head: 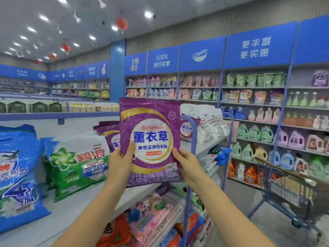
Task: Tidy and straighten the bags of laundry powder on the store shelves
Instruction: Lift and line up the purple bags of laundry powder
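Holding purple bag (151, 132) of laundry powder upright at ctr of frame w/ both hands, printed front toward camera, "Eichimoo" legible near top. Pinching lower-left edge w/ left hand (119, 158): thumb flat on front, other fingers hidden behind bag. Same on lower-right edge w/ right hand (187, 164): thumb on front, rest out of sight behind. Small price sticker (171, 167) on bag's lower-right corner, just beside right thumb. Bag raised in front of pale shelf top (76, 213); can't tell if bottom edge touches it.

Behind held bag, ctr-left: more purple bags (109, 135) of same print, leaning, partly covered. One more purple bag (186, 129) peeking out at right of held one, behind curved blue shelf rail (194, 132). Further right on same level: heap of white bags (210, 122), tilted, not lined up.

Left of frame: green-and-white bag (78, 164) leaning back on shelf top, touching big blue bag (17, 175) at far left edge, also slanted.

Bottom ctr, on lower shelf: pink bags (151, 214) and orange-red bags (115, 232), jumbled.

Right of frame: blue-framed shopping cart (284, 191) in aisle, well apart from hands. Behind it, wall shelving (283, 122) w/ rows of bottles and pouches under blue header signs (256, 49). Upper left: red lanterns (122, 23) hanging from ceiling.
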Tool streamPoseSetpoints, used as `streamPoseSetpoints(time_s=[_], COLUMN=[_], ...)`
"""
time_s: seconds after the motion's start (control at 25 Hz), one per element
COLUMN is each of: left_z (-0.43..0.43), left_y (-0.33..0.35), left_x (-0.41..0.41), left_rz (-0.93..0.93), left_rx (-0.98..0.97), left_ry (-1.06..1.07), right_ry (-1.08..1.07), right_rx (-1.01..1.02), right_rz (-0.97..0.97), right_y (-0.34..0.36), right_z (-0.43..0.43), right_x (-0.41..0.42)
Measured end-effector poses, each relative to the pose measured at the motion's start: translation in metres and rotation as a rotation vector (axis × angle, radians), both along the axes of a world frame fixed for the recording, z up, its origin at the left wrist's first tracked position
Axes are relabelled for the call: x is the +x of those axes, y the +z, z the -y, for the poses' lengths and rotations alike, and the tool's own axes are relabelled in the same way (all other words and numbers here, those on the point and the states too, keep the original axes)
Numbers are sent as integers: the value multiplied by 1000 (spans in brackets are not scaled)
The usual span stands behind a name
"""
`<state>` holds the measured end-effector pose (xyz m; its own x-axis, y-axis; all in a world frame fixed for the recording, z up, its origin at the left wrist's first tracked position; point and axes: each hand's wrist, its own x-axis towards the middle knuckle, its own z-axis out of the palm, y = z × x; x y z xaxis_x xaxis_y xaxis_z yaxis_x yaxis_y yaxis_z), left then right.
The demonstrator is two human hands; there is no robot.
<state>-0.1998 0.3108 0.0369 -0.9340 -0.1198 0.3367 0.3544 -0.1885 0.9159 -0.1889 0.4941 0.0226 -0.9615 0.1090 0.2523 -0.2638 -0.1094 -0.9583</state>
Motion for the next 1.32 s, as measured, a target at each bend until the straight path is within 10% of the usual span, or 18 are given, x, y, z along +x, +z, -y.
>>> streamPoseSetpoints(time_s=[0.6, 0.88, 1.32], left_z=[-20, -33, -46], left_y=[-40, -72, -76], left_x=[-174, -196, -191], left_rz=[334, 412, 325], left_rx=[-260, -691, -779], left_ry=[121, 398, 695], right_ry=[190, 376, 489], right_rx=[-95, 152, 620], right_rz=[131, 173, -143], right_y=[-39, -60, -61], right_z=[-28, -28, -29], right_x=[-238, -303, -316])
